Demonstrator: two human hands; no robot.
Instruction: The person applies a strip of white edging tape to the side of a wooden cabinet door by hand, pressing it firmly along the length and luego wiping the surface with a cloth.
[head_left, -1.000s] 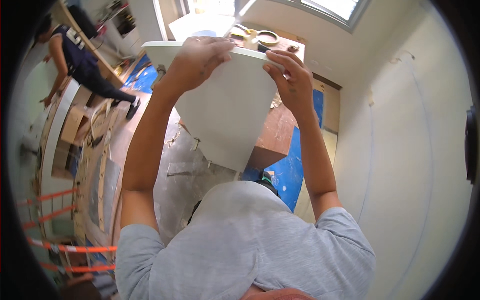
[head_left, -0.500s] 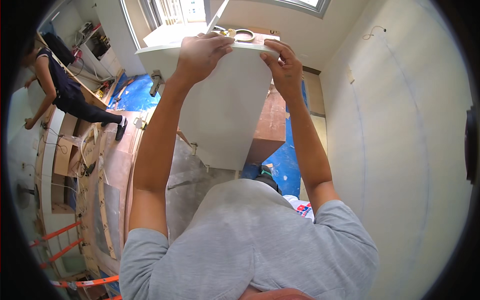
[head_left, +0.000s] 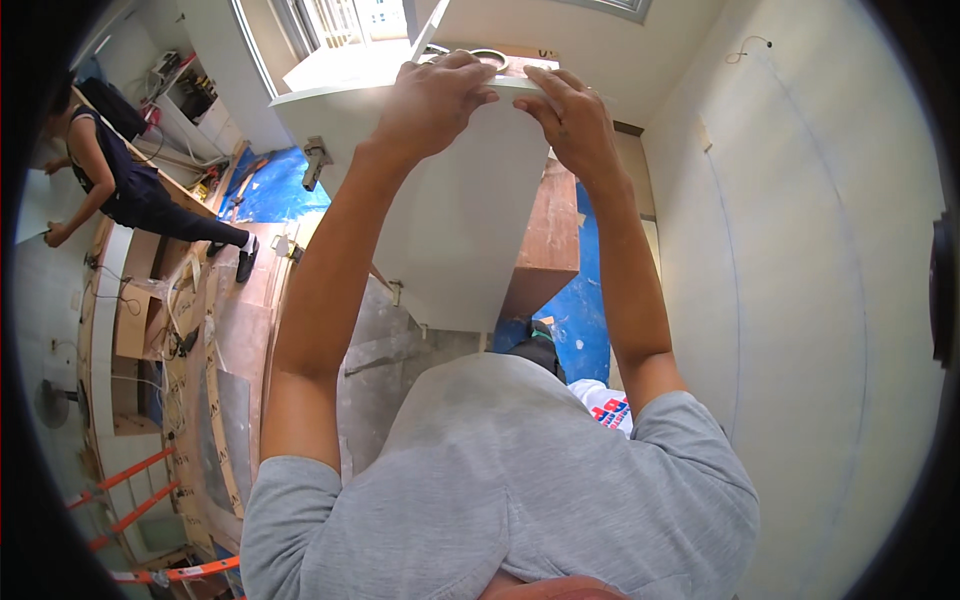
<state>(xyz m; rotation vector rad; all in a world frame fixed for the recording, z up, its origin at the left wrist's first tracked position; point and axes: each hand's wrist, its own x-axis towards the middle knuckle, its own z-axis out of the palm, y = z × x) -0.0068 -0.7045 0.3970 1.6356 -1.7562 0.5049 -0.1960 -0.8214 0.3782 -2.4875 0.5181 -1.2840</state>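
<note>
A white panel (head_left: 440, 220) with metal hinges (head_left: 316, 163) on its left side stands upright before me. My left hand (head_left: 430, 105) bends over its top edge, fingers on top and thumb toward the near face. Close to its right, my right hand (head_left: 572, 120) pinches the same edge near the right corner. A thin pale strip (head_left: 515, 83) runs along the edge between the hands. Behind my left hand a narrow white piece (head_left: 430, 28) sticks up at a slant; where it joins is hidden. A tape roll (head_left: 490, 60) lies just beyond the edge.
A reddish-brown wooden box (head_left: 545, 240) stands behind the panel at right, over blue floor sheeting (head_left: 590, 330). A pale wall (head_left: 800, 250) rises on the right. At left a co-worker (head_left: 120, 185) leans over a white sheet, near timber framing and an orange ladder (head_left: 130, 500).
Both hands have shifted slightly along the top edge and moved nearer each other, the left going right. The co-worker at left has moved a little with the sheet.
</note>
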